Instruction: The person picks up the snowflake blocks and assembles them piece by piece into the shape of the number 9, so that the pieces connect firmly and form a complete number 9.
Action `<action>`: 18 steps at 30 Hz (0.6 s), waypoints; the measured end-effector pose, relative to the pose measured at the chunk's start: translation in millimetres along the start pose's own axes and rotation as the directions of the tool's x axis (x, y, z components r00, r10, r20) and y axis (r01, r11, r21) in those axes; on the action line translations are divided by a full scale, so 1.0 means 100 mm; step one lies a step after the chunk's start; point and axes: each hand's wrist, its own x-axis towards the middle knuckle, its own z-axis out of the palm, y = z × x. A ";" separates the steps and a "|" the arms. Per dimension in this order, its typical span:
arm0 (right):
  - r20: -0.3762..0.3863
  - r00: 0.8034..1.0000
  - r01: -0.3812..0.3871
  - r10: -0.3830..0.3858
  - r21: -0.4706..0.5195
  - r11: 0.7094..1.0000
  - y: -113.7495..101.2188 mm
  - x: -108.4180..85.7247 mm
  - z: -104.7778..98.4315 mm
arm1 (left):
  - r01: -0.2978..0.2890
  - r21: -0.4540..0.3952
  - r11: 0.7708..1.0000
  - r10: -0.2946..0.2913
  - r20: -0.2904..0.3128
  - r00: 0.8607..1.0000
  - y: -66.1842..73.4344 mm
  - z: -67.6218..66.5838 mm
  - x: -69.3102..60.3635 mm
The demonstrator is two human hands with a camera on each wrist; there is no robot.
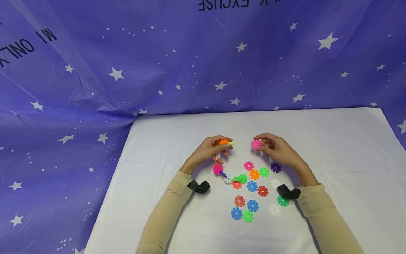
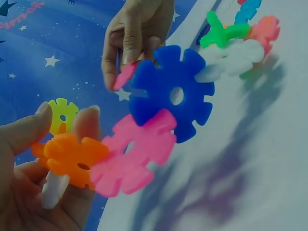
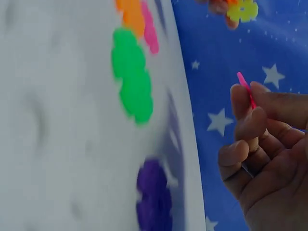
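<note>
My left hand (image 1: pixel 207 151) pinches one end of a chain of slotted, flower-shaped plastic discs. At that end are a yellow disc (image 2: pixel 58 109) and an orange disc (image 1: pixel 223 141), between thumb and fingers. The chain hangs down through white and orange discs, a pink disc (image 2: pixel 127 159) and a blue disc (image 2: pixel 156 86) to white and green ones near the table. Across a gap, my right hand (image 1: pixel 280 151) pinches a loose pink disc (image 1: pixel 255 144) between thumb and fingertips. In the right wrist view that disc (image 3: pixel 246 89) appears edge-on. The two hands are apart.
Loose discs lie on the white-covered table (image 1: pixel 165 151) below the hands, among them a purple disc (image 1: pixel 276 167), an orange disc (image 1: pixel 254 174) and a white disc (image 1: pixel 274 210). Behind the table hangs a purple-blue cloth (image 1: pixel 177 53) with stars. A black band (image 1: pixel 199 186) sits at each wrist.
</note>
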 end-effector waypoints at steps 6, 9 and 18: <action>-0.012 1.000 0.028 -0.027 0.118 0.993 -0.16 0.04 0.14 | 0.012 -0.014 1.000 -0.012 0.009 1.000 -0.01 0.04 0.01; -0.026 1.000 0.009 -0.005 0.162 0.987 -0.22 0.06 0.21 | 0.015 -0.009 1.000 -0.015 0.010 1.000 -0.01 0.05 0.02; -0.037 0.999 -0.028 0.037 0.233 0.972 -0.27 0.07 0.31 | 0.026 -0.038 0.999 -0.024 0.042 0.999 0.00 0.08 0.02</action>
